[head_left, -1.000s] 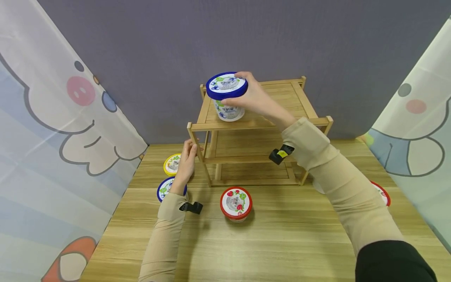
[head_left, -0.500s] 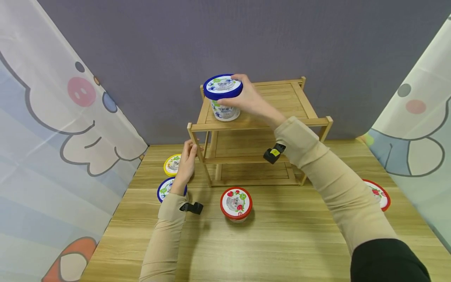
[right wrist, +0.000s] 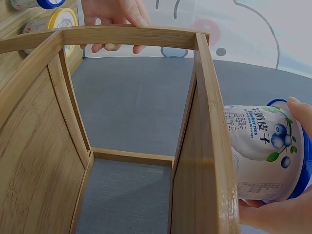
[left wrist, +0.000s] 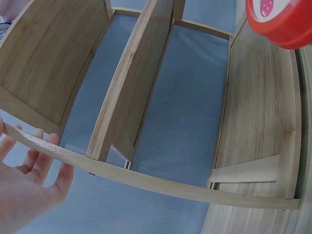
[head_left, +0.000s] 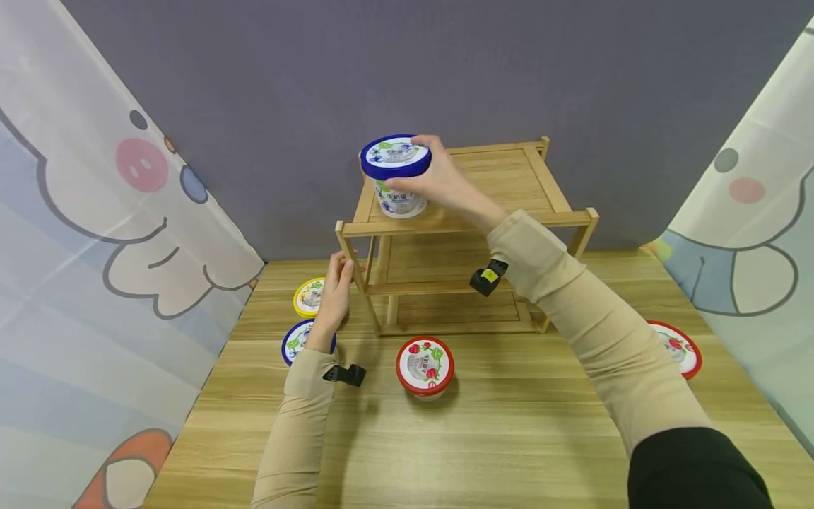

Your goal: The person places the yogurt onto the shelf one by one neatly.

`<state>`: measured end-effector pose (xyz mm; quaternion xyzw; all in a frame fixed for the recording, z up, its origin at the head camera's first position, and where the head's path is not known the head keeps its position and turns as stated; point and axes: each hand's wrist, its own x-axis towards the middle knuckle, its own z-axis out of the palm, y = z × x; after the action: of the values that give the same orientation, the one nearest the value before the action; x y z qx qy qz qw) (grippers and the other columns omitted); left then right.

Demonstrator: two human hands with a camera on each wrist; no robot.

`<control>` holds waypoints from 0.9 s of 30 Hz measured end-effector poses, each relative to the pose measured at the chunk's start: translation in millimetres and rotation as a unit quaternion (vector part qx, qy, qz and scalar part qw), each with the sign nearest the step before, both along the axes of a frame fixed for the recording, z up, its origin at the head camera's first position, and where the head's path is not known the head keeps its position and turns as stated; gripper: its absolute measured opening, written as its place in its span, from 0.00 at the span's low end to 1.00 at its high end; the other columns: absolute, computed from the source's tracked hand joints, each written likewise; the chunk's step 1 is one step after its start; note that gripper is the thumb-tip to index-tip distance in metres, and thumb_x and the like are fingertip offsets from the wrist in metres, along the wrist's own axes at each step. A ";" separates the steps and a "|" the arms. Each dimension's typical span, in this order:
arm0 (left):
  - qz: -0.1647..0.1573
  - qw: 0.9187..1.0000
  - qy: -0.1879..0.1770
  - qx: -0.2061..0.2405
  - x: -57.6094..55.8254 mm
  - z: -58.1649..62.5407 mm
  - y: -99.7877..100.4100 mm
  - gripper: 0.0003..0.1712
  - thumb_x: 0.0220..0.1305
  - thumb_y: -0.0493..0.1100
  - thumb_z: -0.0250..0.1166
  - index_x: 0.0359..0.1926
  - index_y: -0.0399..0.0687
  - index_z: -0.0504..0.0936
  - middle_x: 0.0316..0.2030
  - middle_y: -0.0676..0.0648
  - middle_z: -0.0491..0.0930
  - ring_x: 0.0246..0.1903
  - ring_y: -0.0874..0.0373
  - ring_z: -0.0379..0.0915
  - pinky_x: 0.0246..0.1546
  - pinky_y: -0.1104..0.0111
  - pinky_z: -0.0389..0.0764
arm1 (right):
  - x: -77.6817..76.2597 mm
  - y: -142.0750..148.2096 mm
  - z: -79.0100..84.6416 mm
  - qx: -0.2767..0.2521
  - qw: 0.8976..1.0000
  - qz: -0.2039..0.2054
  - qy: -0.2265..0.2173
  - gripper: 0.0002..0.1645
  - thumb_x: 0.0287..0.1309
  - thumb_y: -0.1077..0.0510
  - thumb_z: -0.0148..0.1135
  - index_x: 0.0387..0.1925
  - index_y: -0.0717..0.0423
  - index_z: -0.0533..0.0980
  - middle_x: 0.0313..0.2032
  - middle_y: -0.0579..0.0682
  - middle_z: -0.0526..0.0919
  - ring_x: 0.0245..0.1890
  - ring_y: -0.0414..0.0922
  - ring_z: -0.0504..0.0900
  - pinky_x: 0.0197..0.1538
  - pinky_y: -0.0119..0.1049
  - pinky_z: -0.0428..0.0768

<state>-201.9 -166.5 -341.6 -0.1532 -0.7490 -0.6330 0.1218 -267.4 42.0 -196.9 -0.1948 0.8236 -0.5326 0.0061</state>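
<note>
My right hand [head_left: 439, 173] grips a blueberry yogurt tub [head_left: 400, 200] by its blue lid, thumb in front and fingers over the top. The tub stands upright at the left end of the wooden rack's [head_left: 502, 180] top shelf; whether its base touches the shelf cannot be told. In the right wrist view the tub's [right wrist: 261, 151] printed side shows beyond the shelf edge. My left hand [head_left: 337, 293] holds the rack's left front post; in the left wrist view the hand's [left wrist: 36, 180] fingers curl round that post. The two lower shelves bear nothing visible.
A red-lidded strawberry tub [head_left: 425, 367] stands on the table before the rack, another red-lidded tub [head_left: 677, 348] at right, partly behind my sleeve. Left of the rack are a yellow-lidded tub [head_left: 308, 297] and a blue-lidded tub [head_left: 295, 343], partly covered by my left arm.
My right hand and the blueberry tub have shifted a little to the left along the top shelf. More of the right-hand red lid shows now. My left hand keeps its hold on the post.
</note>
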 end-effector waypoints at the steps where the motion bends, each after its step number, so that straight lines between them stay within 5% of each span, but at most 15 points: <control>1: 0.001 1.000 0.000 0.000 0.2 0.3 0.0 0.18 0.69 0.35 0.36 0.56 0.28 0.58 0.41 0.27 0.64 0.48 0.32 0.60 0.50 0.54 0.61 | -0.1 -0.3 -0.1 -0.003 1.000 0.001 -0.002 0.53 0.43 0.49 0.68 0.65 0.52 0.46 0.59 0.56 0.59 0.58 0.47 0.64 0.55 0.37 0.67; 27: 0.008 1.000 0.005 -0.002 -2.2 -1.1 -1.5 0.17 0.69 0.34 0.36 0.55 0.27 0.58 0.41 0.29 0.66 0.48 0.32 0.60 0.49 0.55 0.62 | 2.1 -5.3 -0.9 -0.002 1.000 -0.006 0.009 0.55 0.43 0.49 0.68 0.65 0.52 0.44 0.59 0.57 0.59 0.58 0.47 0.63 0.57 0.38 0.65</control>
<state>-204.0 -168.0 -342.7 -0.1508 -0.7511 -0.6294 0.1300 -265.3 36.7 -197.9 -0.1945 0.8238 -0.5325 -0.0051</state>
